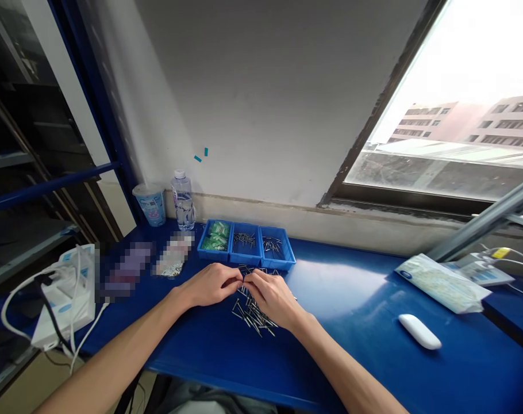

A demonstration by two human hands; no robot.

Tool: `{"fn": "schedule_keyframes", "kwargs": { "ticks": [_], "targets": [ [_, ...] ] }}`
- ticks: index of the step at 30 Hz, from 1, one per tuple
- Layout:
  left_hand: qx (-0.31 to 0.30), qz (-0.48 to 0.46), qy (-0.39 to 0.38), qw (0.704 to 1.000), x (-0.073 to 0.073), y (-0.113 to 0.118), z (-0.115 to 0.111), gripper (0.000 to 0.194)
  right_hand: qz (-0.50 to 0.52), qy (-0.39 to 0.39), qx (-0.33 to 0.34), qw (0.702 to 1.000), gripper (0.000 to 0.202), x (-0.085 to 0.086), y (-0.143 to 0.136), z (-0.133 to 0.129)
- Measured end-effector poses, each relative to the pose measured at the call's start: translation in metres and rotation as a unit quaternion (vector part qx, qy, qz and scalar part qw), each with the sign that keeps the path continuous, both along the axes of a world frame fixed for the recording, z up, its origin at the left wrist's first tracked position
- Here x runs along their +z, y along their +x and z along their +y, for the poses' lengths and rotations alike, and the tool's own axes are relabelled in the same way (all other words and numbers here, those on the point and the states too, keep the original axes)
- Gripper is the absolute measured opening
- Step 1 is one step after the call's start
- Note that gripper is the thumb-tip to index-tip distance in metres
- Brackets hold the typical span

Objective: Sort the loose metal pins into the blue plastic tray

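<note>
My left hand (213,284) and my right hand (273,294) meet over a loose pile of thin metal nails (253,319) on the blue table. Thumb and fingers are pinched together on both hands, and the fingertips nearly touch. Whatever lies between them is too small or hidden to make out. Behind the hands stand three joined blue bins. Green-and-white packets fill the left bin (212,255). In the middle bin (245,258) and the right bin (279,265) lie several thin metal pieces like those in the pile. Part of the pile is covered by my hands.
A water bottle (184,204) and a paper cup (152,206) stand by the wall. On the left is a white power strip (78,299) with cables. A white oval case (419,332) and a soft tissue pack (441,283) lie on the right.
</note>
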State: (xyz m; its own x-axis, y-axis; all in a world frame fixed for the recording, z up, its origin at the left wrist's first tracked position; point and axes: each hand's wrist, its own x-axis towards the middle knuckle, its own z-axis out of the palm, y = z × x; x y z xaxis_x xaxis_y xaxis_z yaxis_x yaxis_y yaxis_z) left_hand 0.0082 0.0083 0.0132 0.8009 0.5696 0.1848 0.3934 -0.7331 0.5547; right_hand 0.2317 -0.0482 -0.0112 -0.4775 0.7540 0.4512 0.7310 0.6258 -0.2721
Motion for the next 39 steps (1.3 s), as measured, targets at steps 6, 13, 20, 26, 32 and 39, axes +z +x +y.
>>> {"fn": "schedule_keyframes", "kwargs": {
  "ticks": [6,13,20,26,32,39],
  "targets": [
    [-0.002,0.009,0.009,1.000,0.0005,0.0007,-0.0012,0.019,0.023,-0.007,-0.013,1.000,0.030,-0.0019,-0.0003,0.0010],
    [-0.011,0.009,0.033,0.999,0.0012,-0.0003,0.0002,0.025,0.026,-0.007,0.008,1.000,0.026,-0.0001,0.0007,0.0009],
    [-0.005,-0.002,0.048,0.999,-0.0018,0.0003,0.0007,0.026,0.036,0.011,0.003,0.999,0.028,-0.0064,-0.0007,0.0021],
    [0.002,-0.010,0.052,0.999,-0.0014,-0.0003,0.0011,0.024,0.046,0.012,-0.009,0.999,0.030,-0.0053,-0.0016,0.0027],
    [0.005,0.005,0.057,0.998,-0.0014,-0.0011,0.0029,0.023,0.049,0.023,-0.006,0.999,0.029,-0.0046,-0.0014,0.0024],
    [0.010,0.013,0.053,0.998,-0.0014,-0.0007,0.0032,0.023,0.057,0.037,-0.006,0.998,0.026,-0.0069,0.0025,0.0026]
  ]
}}
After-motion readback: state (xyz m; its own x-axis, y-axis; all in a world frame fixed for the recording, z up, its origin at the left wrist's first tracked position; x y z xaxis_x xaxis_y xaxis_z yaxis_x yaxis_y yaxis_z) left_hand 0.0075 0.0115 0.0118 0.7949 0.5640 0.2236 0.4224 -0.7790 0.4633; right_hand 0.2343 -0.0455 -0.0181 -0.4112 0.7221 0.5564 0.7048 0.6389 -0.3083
